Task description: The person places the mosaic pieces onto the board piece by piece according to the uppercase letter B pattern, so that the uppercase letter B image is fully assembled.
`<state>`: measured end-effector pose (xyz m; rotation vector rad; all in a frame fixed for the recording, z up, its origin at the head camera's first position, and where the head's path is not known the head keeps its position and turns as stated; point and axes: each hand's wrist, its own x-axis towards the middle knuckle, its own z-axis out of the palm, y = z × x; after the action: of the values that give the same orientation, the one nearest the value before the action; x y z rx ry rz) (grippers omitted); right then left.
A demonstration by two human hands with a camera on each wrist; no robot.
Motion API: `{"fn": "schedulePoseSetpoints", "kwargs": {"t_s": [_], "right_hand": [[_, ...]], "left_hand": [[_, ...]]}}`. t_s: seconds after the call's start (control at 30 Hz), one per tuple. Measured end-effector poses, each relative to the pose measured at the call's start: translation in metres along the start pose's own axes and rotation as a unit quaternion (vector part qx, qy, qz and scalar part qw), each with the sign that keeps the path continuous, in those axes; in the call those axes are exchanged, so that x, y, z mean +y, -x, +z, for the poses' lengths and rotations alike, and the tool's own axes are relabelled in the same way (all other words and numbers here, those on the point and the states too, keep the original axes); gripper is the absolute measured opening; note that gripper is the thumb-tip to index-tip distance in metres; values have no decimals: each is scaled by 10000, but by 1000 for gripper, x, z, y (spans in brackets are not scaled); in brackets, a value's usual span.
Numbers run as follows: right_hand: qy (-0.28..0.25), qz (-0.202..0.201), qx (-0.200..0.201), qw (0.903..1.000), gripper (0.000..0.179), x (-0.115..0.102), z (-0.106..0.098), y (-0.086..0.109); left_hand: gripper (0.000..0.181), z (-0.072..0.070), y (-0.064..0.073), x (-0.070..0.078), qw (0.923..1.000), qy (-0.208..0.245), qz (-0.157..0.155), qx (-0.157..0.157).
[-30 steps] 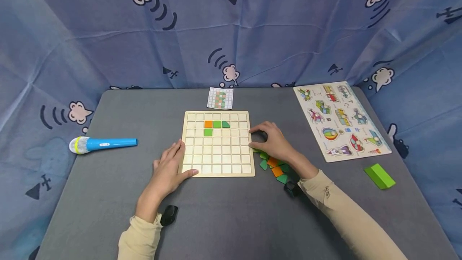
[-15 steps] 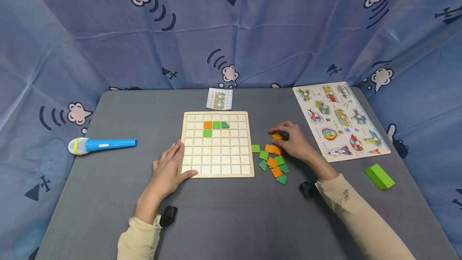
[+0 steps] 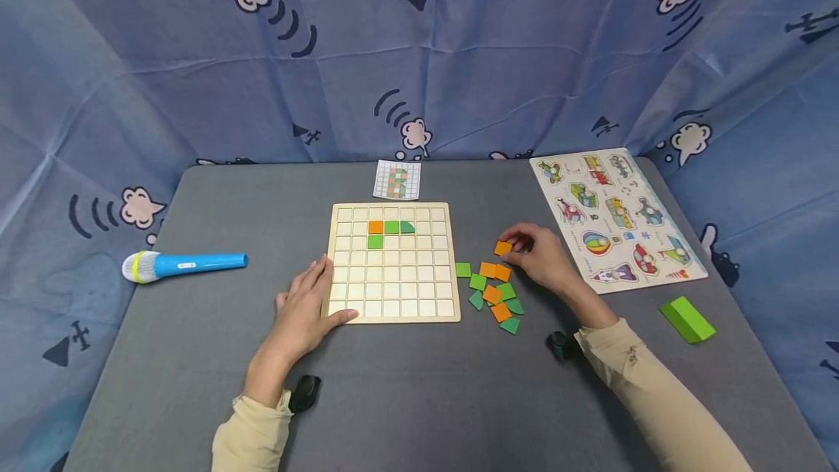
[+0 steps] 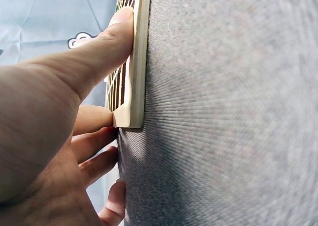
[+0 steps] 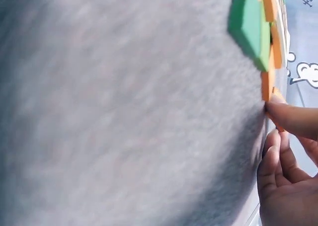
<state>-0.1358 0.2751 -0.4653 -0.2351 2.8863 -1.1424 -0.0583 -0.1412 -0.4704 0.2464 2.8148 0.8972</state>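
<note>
In the head view a pale wooden grid board (image 3: 393, 275) lies flat. Near its top sit an orange square tile (image 3: 376, 227), two green square tiles and a dark green rounded tile (image 3: 407, 227). My left hand (image 3: 304, 308) rests at the board's front left corner, thumb (image 4: 107, 44) on the front edge, straight fingers along the left side. To the right of the board, my right hand (image 3: 542, 257) pinches an orange tile (image 3: 502, 248) between thumb and fingers. Just in front of it lies a loose cluster of orange and green tiles (image 3: 491, 294), some overlapping.
A small printed pattern card (image 3: 397, 180) lies behind the board. At the right stand a picture puzzle board (image 3: 619, 221) and a green block (image 3: 688, 320). A blue toy microphone (image 3: 186, 264) lies at the left. A patterned curtain (image 3: 419, 57) hangs behind the grey table (image 3: 406, 399).
My right hand has moved from the board's right edge out to the loose tiles and taken hold of an orange tile. My left hand has stayed at the board's corner.
</note>
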Motion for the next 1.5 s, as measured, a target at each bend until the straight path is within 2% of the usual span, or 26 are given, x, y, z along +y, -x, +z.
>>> {"fn": "schedulePoseSetpoints", "kwargs": {"t_s": [0.17,0.4,0.77,1.13,1.33,1.5], "right_hand": [[23,-26,-26,10000,11,-11,3,-5],[-25,-90,-136,9999,14,-32,14,-13],[-531,121,-200,9983,10,-65,45,-28],[-937,261,-317,9948,7,-85,75,-41],[-1053,509,-256,9928,6,-95,84,-43],[-974,484,-196,9939,6,-103,89,-46]], "left_hand": [[97,-1,1,0,10000,-54,10,1],[98,-1,1,-1,10000,-94,-2,-20],[99,1,-1,-1,9999,-92,-14,-64],[96,-3,1,1,9999,-93,-43,-71],[97,-2,1,-1,9999,-98,-49,-100],[98,-2,0,0,9998,-139,-90,-140]]}}
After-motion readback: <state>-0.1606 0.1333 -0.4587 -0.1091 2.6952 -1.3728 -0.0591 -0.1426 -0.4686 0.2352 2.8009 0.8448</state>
